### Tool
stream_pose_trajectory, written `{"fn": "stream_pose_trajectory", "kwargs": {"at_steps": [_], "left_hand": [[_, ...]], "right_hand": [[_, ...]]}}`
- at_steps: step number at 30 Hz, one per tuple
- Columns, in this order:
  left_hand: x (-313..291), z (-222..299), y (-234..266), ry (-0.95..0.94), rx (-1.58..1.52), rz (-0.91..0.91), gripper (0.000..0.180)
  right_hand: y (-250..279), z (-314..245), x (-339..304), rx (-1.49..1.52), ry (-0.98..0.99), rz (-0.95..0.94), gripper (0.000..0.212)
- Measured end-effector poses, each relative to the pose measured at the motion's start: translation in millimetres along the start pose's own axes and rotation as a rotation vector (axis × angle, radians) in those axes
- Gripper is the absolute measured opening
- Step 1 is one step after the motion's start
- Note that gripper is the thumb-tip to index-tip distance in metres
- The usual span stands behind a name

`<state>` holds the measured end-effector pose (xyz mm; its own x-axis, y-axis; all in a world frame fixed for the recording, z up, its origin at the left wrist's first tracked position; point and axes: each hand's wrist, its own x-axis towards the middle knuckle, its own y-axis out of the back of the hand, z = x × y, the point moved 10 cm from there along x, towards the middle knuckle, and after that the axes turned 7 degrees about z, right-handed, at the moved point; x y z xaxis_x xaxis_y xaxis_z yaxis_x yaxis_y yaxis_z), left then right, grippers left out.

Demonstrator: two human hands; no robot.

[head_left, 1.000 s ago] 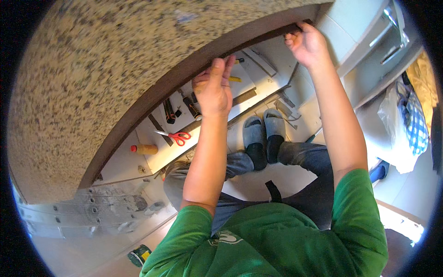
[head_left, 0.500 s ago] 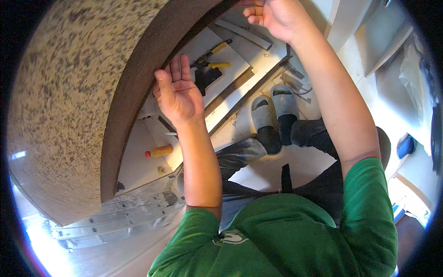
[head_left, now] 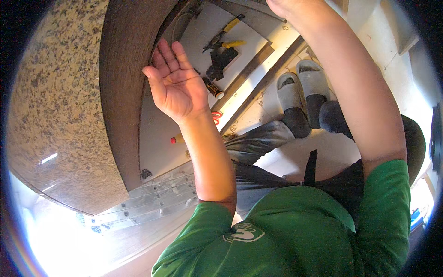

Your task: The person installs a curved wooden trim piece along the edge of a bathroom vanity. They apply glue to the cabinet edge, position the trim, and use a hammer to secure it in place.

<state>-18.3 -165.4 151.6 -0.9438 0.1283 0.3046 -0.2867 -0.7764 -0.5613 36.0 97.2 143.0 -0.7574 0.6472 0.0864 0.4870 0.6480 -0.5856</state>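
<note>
My left hand [head_left: 179, 94] is open with the palm up and fingers stretched, its fingertips at the inner edge of a dark brown wood-grain panel [head_left: 121, 87]. Whether they touch the panel is hard to tell. The panel runs below a speckled stone countertop [head_left: 57, 101]. My right hand [head_left: 287, 6] reaches to the top edge of the picture, where its fingers are cut off. Past my left hand, on a white cabinet board [head_left: 196, 51], lie pliers with black and yellow handles [head_left: 228, 27] and a black object [head_left: 224, 59] of unclear kind.
A dark cylinder [head_left: 213, 88] and red scissor-like loops [head_left: 216, 117] lie near my left wrist. Partly behind my forearm is a yellow handle with a red end [head_left: 175, 139]. My grey slippers [head_left: 291, 90] rest on the floor beside the cabinet's edge.
The view has shifted, so countertop and panel stand more upright. My right hand has moved up, mostly out of the picture. The dark cylinder and red loops have come into sight.
</note>
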Motion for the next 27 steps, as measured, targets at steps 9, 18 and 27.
{"fn": "stream_pose_trajectory", "kwargs": {"at_steps": [9,18,27], "left_hand": [[1,0,1,0.037,-0.071,-0.011,0.035],[0,1,-3,0.024,-0.071,0.003,0.033],[-2,-22,-33,0.019,-0.010,-0.072,0.036]], "right_hand": [[3,2,-8,-0.007,-0.042,0.040,0.018],[6,3,-11,-0.097,-0.072,0.063,0.019],[4,1,-10,-0.038,-0.094,0.086,0.019]]}}
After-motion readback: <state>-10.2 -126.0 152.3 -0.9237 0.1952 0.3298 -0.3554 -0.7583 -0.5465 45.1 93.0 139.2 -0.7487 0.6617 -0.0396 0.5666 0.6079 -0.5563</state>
